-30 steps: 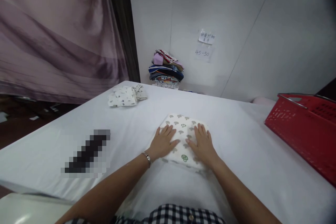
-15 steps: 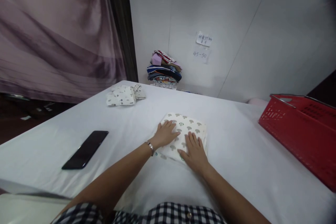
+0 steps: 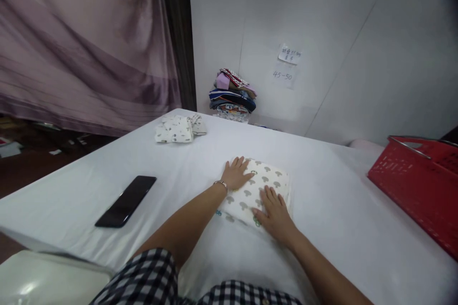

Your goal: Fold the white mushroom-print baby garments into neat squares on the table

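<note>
A folded white cloth printed with grey mushroom shapes lies flat on the white-covered table in front of me. On its upper left part rests my left hand, palm down, fingers spread, a silver bracelet at the wrist. My right hand is laid flat over the lower right part of the same cloth, its fingers apart. Both palms hide portions of the print. Small green marks show on the cloth near the right thumb and beside the left wrist.
Left of the cloth lies a black phone. Farther back is a crumpled white patterned cloth. A pile of folded fabrics stands by the wall beyond the table. At the right sits a red plastic basket; a pale seat is at lower left.
My left hand has slid up the cloth toward its far left edge. My right hand stays flat on the lower right. The whole view has shifted slightly.
</note>
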Available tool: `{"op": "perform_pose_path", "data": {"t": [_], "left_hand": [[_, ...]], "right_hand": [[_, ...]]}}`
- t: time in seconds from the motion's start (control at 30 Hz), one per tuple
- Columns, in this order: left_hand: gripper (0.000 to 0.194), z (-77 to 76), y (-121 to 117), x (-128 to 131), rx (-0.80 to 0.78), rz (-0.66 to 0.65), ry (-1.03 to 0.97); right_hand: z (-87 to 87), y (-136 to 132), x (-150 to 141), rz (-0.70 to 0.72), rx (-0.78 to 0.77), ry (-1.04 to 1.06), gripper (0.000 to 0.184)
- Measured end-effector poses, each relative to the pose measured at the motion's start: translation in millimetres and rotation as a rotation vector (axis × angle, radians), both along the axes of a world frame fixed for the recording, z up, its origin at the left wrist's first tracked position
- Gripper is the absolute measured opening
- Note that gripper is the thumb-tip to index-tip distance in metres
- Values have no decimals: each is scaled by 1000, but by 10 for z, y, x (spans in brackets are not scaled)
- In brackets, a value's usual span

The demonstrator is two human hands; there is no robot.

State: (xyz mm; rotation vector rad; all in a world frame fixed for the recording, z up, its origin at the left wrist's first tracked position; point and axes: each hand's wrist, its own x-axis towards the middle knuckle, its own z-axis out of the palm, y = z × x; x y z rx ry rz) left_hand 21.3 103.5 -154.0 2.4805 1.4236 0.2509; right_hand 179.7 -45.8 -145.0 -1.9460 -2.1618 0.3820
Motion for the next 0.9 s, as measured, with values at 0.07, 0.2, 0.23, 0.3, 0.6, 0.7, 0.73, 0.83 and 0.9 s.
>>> {"op": "perform_pose_path", "data": {"t": [0.07,0.2,0.23,0.3,0.6,0.7,0.73,0.83,0.9], "left_hand": [[70,2,-11,4,15,3,-1],[70,7,-33,-7,18,0,-11],[70,7,-39,-12,15,-1,-13],[70,8,-43,-16,11,-2,-16],[66,160,-154,-78,-58,-8,-9],[66,141,-478,-201,19,-66,-5],[65,113,-598,-243,69,-93,-7],[61,16,-863,-329,219,-101,-17],[61,-29,-918,-344,250,-81,-12]], "right_hand": [[106,127,73,-51,23,16,73],[84,389,236,-221,111,-57,76],[27,429,267,-247,98,-71,75],[-103,469,311,-268,85,-88,74],[-225,454,333,-274,94,-127,74],[-236,456,332,-272,113,-136,74],[-233,463,332,-272,112,-139,74],[-157,484,324,-270,81,-144,74],[-53,454,295,-258,40,-137,75]]}}
